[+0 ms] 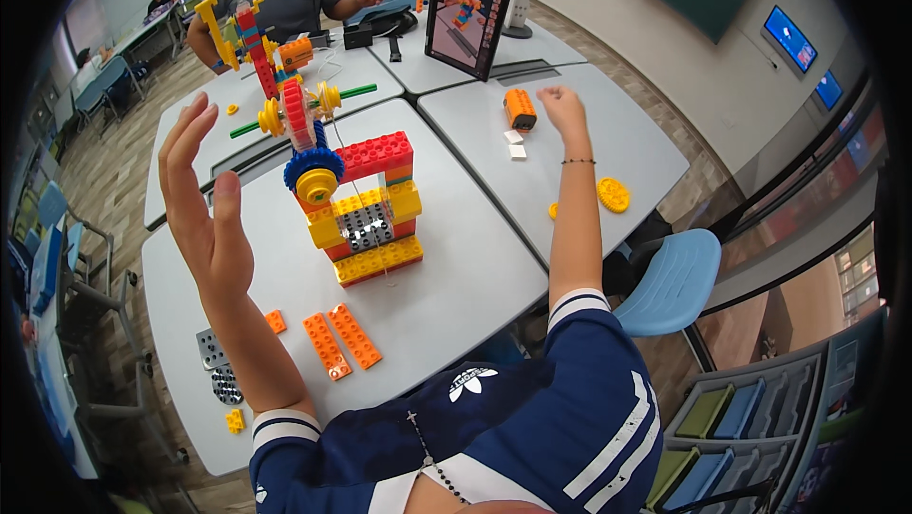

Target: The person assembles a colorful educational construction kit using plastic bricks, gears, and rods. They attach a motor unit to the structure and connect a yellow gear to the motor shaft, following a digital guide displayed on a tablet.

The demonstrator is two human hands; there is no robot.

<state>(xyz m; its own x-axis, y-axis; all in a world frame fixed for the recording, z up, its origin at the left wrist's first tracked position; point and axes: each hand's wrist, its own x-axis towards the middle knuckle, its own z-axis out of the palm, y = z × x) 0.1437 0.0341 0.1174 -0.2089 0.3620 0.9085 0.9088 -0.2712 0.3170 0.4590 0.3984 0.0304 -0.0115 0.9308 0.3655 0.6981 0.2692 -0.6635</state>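
Observation:
My left hand (211, 215) is raised with its fingers stretched out, holding nothing, just left of a tall model built from toy bricks (372, 158). The model has red and yellow bricks, a blue gear (312, 170), yellow pulleys on a green axle (358, 91), and a pale string hanging down through its frame. My right hand (565, 113) reaches far across the table with its fingers curled in; I cannot make out what, if anything, is in them. Close to its left lies an orange block with a dark end (520, 109), apart from the fingers. Small white squares (516, 145) lie below that block.
Orange studded plates (328, 346), grey perforated plates (226, 385) and a small yellow brick (235, 421) lie on the near left table. A yellow gear (613, 195) lies right of my right forearm. A tablet (469, 12) stands at the back. Another person (302, 1) sits opposite.

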